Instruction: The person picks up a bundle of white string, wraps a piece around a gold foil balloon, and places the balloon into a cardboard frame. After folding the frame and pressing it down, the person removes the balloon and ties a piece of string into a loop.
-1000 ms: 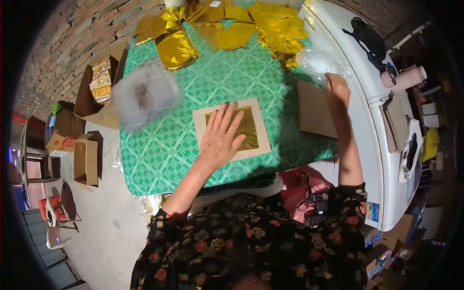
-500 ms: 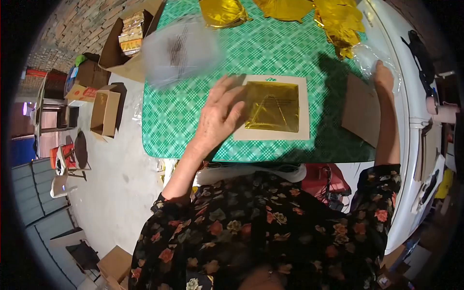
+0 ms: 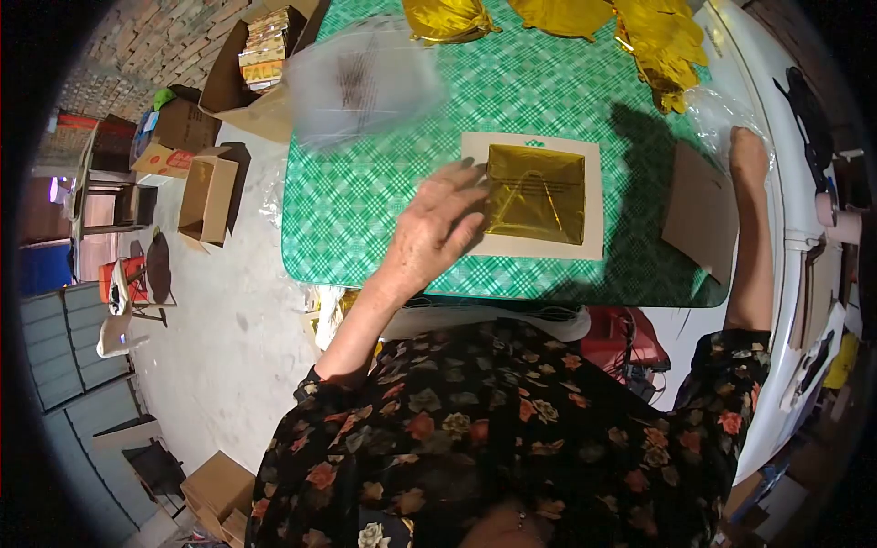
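Note:
A flat, folded gold foil piece (image 3: 536, 194) lies on a beige card (image 3: 592, 205) on the table. Beside its left edge rests my left hand (image 3: 434, 224), fingers spread and over the card's left margin. Far to the right, my right hand (image 3: 749, 155) is closed at the edge of some clear plastic film (image 3: 717, 114), which its fingers seem to grip. Under my right forearm is another beige card (image 3: 699, 205). A stack of clear plastic bags with dark print (image 3: 365, 82) lies at the upper left.
Crumpled gold foil pieces (image 3: 658, 41) line the far side of the green checked table (image 3: 384, 173). A cardboard box with packets (image 3: 228, 91) stands beyond the left corner. A smaller open carton (image 3: 208, 196) sits on the floor. A white appliance (image 3: 786, 215) borders the table's right side.
The whole view has shifted slightly, moving the table rightward in it. My right fingers have curled in at the plastic film. My left hand stays by the card's left edge.

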